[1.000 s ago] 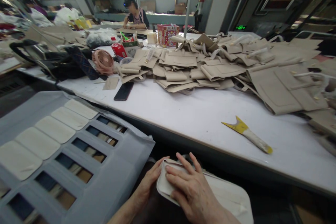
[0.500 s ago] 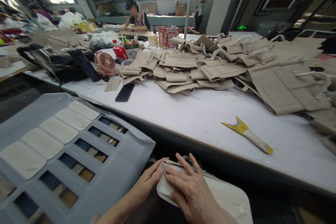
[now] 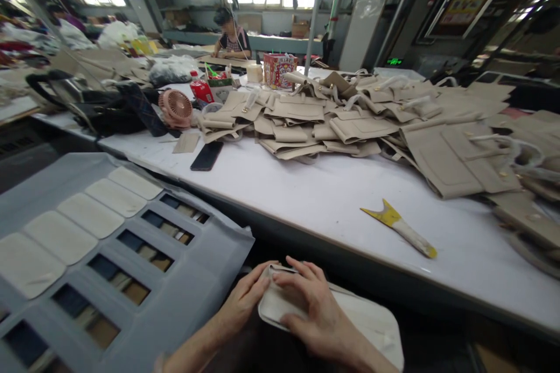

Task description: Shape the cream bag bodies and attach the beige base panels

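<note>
A cream, round-cornered bag piece (image 3: 367, 323) with a raised edge lies low in front of me. Its kind beyond that is hard to make out. My left hand (image 3: 247, 297) grips its left end, the fingers pressed at the far left corner. Lying over the top is my right hand (image 3: 312, 309), its bent fingers at the far edge and its thumb towards the near side. Both hands meet close to that corner. The piece's underside, and whatever supports it, stay hidden.
To the left, a grey sheet (image 3: 175, 303) with cut-out windows bears several cream panels (image 3: 90, 215). Across the white table (image 3: 280, 186) lie a yellow fork-ended tool (image 3: 400, 227), a phone (image 3: 206, 156), a pink fan (image 3: 175, 108) and heaped beige bag parts (image 3: 301, 111). A person (image 3: 231, 38) sits beyond.
My right hand's fingers have drawn in and bent more along the far edge. My left hand keeps its hold at the corner. The whole view has shifted slightly.
</note>
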The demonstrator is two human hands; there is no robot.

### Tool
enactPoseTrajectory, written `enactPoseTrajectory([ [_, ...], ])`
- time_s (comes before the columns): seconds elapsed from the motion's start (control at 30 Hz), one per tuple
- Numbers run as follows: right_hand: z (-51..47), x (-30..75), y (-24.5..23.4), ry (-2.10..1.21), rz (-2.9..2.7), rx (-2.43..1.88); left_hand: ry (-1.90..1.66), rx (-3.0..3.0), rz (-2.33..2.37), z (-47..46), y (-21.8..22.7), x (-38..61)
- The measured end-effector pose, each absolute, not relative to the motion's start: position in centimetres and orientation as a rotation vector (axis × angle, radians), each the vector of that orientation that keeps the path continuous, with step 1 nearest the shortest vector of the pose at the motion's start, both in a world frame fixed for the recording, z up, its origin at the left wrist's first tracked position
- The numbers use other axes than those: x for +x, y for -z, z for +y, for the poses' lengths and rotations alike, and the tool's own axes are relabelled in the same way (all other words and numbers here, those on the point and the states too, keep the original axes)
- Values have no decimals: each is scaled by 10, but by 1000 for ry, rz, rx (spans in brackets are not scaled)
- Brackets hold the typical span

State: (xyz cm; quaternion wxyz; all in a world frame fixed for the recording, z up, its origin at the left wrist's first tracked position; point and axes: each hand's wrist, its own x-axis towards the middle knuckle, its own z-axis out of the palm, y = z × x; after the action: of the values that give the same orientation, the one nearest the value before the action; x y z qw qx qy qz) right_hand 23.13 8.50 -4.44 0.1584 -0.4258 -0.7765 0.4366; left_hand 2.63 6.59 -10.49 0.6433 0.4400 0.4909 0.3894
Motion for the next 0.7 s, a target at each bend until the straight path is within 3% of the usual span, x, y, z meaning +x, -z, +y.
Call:
enactPoseTrajectory([
  [0.1, 83, 227, 42, -1388, -1993, -1275, -904, 1056, 1099, 66, 105, 24],
  [0.33, 97, 210, 46, -1345, -1702, -1159, -920, 1082, 1085, 66, 105, 22],
  [0.53, 121, 199, 45, -802, -2398, -1326, -901, 1125, 1129, 66, 106, 22],
  [0.7, 130, 188, 61, -829, -2477, -1338, -869, 1166, 1132, 67, 103, 21],
])
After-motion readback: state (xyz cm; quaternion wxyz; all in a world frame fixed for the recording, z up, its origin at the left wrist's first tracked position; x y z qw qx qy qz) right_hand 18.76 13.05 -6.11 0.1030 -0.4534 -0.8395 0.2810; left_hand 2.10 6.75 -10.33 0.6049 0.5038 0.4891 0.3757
